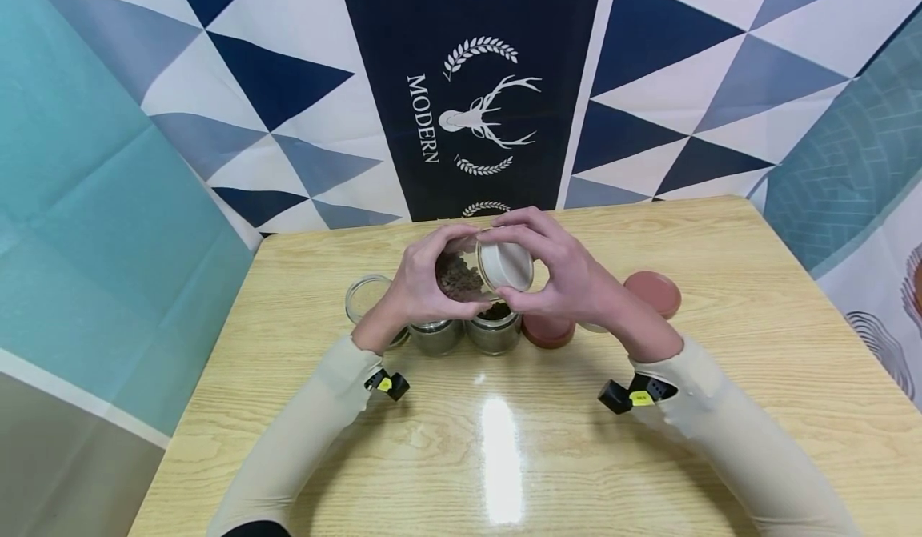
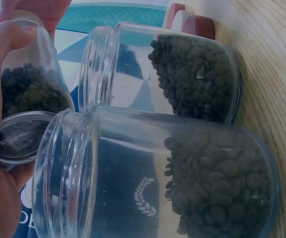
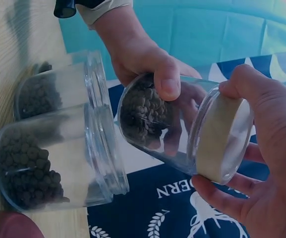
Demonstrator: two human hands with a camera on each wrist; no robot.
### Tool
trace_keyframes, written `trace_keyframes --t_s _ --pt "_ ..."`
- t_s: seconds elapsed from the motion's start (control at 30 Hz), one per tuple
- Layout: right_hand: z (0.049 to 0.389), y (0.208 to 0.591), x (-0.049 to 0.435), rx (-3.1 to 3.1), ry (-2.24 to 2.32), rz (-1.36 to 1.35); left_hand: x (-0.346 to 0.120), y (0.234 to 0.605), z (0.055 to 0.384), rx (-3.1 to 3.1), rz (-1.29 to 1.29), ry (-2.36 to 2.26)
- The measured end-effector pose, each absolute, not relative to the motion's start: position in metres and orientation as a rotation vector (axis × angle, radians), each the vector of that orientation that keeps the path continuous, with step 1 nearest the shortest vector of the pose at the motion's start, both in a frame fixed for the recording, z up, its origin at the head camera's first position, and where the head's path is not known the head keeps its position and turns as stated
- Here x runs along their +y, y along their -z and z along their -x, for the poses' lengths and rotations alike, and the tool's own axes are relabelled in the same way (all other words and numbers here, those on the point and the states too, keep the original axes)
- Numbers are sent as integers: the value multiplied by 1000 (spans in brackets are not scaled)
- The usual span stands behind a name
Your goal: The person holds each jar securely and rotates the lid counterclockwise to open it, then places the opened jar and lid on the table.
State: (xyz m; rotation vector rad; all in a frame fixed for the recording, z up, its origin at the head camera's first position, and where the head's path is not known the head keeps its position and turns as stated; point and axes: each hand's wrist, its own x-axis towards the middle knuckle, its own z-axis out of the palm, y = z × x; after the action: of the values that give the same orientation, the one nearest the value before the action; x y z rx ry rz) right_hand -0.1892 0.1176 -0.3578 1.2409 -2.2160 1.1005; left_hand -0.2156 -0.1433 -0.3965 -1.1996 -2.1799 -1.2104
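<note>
Above the row of jars, my left hand (image 1: 418, 285) holds a clear glass jar (image 3: 152, 116) tilted on its side, its base end partly filled with small dark rounded pieces (image 3: 142, 110). A pale lid (image 1: 507, 266) sits at the jar's mouth. The fingers and thumb of my right hand (image 1: 565, 269) grip this lid around its rim. Whether it is screwed tight I cannot tell. Below stand two lidless glass jars (image 2: 167, 168) (image 3: 53, 168) side by side, partly filled with similar dark pieces.
Another glass jar (image 1: 367, 298) stands left, partly behind my left forearm. Right of the jars is a red lid (image 1: 547, 331); a second red round piece (image 1: 652, 294) lies farther right, beyond my right forearm. A patterned cloth (image 1: 288, 81) hangs behind the wooden table (image 1: 432, 457).
</note>
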Motion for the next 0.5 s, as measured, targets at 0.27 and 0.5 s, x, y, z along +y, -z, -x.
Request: trace_keyframes --t_s 0.27,0.5 --pt "186 353 115 -2311 -1172 -1119 -143 397 217 -2176 1207 1237" --pt "181 348 114 -2454 -1242 -940 -144 395 216 -2189 1200 1241"
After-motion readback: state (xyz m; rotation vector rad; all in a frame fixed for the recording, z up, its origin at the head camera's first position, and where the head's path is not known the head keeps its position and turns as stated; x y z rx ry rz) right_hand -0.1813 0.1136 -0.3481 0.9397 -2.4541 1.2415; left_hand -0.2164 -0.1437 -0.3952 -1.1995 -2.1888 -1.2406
